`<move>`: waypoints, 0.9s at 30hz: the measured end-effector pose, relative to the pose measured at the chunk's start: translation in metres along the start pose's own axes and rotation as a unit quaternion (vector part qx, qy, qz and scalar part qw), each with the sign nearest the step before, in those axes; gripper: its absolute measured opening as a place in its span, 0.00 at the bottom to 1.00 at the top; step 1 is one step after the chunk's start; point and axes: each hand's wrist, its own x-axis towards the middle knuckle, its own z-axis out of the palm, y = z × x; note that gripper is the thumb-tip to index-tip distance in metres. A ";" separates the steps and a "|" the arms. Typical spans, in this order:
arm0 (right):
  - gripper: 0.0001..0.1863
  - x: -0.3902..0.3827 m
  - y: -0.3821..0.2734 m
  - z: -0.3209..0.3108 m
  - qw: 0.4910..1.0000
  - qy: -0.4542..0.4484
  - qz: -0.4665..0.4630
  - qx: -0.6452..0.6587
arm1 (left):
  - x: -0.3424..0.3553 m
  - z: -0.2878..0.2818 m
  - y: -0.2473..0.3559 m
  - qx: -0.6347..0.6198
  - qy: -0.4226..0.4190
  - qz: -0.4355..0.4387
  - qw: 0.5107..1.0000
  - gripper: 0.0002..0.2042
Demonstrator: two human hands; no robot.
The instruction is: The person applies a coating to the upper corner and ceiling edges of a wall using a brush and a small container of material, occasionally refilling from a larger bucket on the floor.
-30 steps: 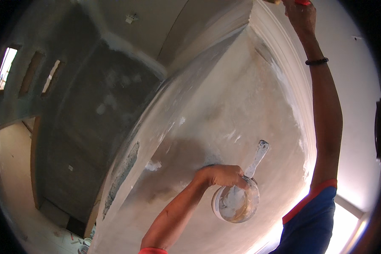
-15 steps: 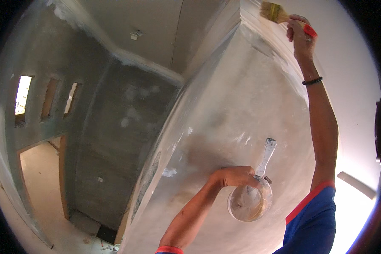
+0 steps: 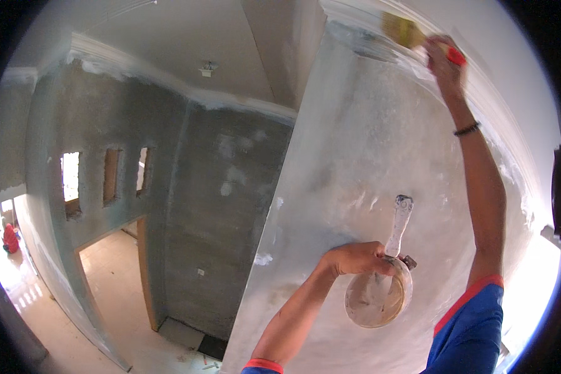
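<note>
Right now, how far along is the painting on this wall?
Done: a white band along the wall's top edge. In hand: the right hand presses the brush there; the left hand holds a paint bowl. Left: the grey wall face below.

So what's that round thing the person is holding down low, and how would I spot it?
Find the big pale plastered wall filling the middle. Low on it, the left hand grips the rim of a small round bowl smeared with whitish paste. A white-handled tool sticks up out of it, unlike the yellow-bristled brush the right hand holds up high.
</note>
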 end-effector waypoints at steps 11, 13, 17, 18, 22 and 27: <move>0.07 -0.066 -0.002 -0.084 0.982 0.181 -0.044 0.039 | -0.001 0.011 0.010 -0.162 -0.023 0.051 0.985 0.28; 0.07 -0.061 -0.040 -0.043 0.982 0.142 -0.087 0.087 | -0.002 0.010 0.010 -0.170 -0.026 0.056 0.983 0.28; 0.07 -0.039 -0.089 0.057 0.990 -0.011 -0.037 0.139 | -0.013 0.007 0.014 -0.208 -0.019 0.051 0.977 0.27; 0.06 -0.033 -0.113 0.060 0.983 -0.074 -0.015 0.167 | -0.014 0.007 0.021 -0.222 -0.022 0.042 0.974 0.26; 0.06 -0.021 -0.096 0.053 0.987 -0.071 0.061 0.132 | -0.018 0.012 0.036 -0.287 0.001 0.003 0.958 0.21; 0.08 -0.038 0.073 -0.063 0.993 0.114 -0.023 0.038 | -0.016 0.011 0.036 -0.305 0.001 -0.022 0.952 0.21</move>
